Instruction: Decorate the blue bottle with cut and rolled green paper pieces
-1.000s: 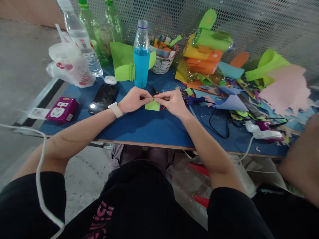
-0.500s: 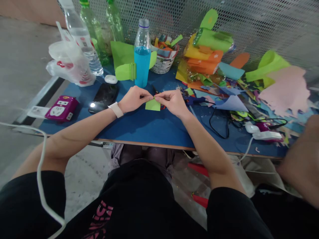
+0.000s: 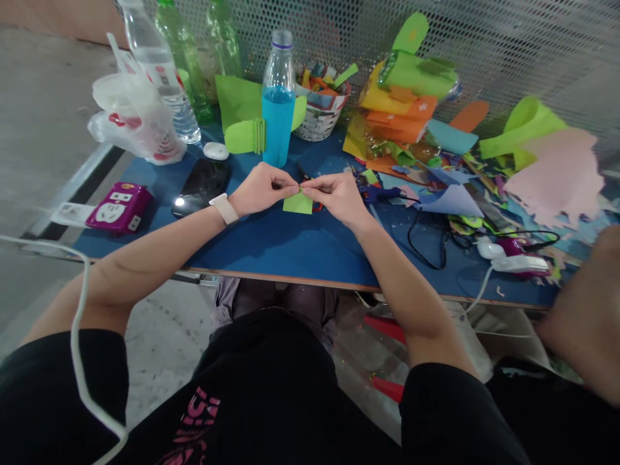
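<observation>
A small green piece of paper (image 3: 298,204) hangs between my hands just over the blue table (image 3: 285,255). My left hand (image 3: 264,188) pinches its upper edge between thumb and fingers. From the other side, my right hand (image 3: 338,197) pinches the same edge, its fingertips almost meeting the left ones. My fingers hide the top of the paper. Partly covered by my right hand, something with red handle-like loops (image 3: 317,206) lies behind. A bottle with blue contents (image 3: 278,129) stands just beyond my hands, with folded green paper (image 3: 245,137) by its left side.
A black phone (image 3: 201,187), a white earbud case (image 3: 216,151) and a purple power socket (image 3: 121,208) lie on the left. Paper scraps (image 3: 450,194) and a black cable (image 3: 443,255) cover the right. A woven basket (image 3: 322,116) stands behind. Another person's arm (image 3: 588,316) is at right.
Both hands keep their pinch on the green paper at almost the same spot. The view has shifted very slightly.
</observation>
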The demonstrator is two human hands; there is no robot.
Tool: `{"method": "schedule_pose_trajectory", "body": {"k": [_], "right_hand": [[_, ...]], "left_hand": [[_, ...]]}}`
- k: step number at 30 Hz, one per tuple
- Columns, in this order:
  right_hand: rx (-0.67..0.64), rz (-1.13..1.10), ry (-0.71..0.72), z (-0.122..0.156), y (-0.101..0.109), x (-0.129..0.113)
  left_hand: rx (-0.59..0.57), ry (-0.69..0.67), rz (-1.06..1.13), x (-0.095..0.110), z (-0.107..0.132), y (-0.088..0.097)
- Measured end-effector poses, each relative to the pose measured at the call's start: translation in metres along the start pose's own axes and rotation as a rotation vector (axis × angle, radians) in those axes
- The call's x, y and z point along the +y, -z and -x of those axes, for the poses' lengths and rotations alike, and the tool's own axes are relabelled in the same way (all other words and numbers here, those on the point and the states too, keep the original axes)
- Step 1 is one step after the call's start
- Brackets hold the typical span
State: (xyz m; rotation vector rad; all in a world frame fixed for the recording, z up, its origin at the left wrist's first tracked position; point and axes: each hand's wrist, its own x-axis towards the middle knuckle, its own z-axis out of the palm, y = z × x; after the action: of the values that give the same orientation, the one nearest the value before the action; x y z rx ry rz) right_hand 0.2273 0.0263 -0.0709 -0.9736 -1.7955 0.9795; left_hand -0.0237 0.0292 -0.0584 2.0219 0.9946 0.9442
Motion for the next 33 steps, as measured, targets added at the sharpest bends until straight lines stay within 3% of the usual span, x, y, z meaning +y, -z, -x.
{"method": "schedule_pose_trajectory", "body": {"k": [14, 27, 33], "right_hand": [[0.02, -0.061, -0.038, -0.0002, -0.0013, -0.0065], [0.055, -0.004, -0.005, -0.0005, -0.0011, 0.003], [0.126, 0.014, 0.012, -0.0017, 0.0042, -0.0007]], "left_hand": [[0.005, 0.04, 0.082, -0.0006, 0.0, -0.002], [0.044, 0.016, 0.064, 0.0028, 0.0025, -0.0026], [0.161, 0.103, 0.264, 0.0004, -0.0009, -0.0086]]}}
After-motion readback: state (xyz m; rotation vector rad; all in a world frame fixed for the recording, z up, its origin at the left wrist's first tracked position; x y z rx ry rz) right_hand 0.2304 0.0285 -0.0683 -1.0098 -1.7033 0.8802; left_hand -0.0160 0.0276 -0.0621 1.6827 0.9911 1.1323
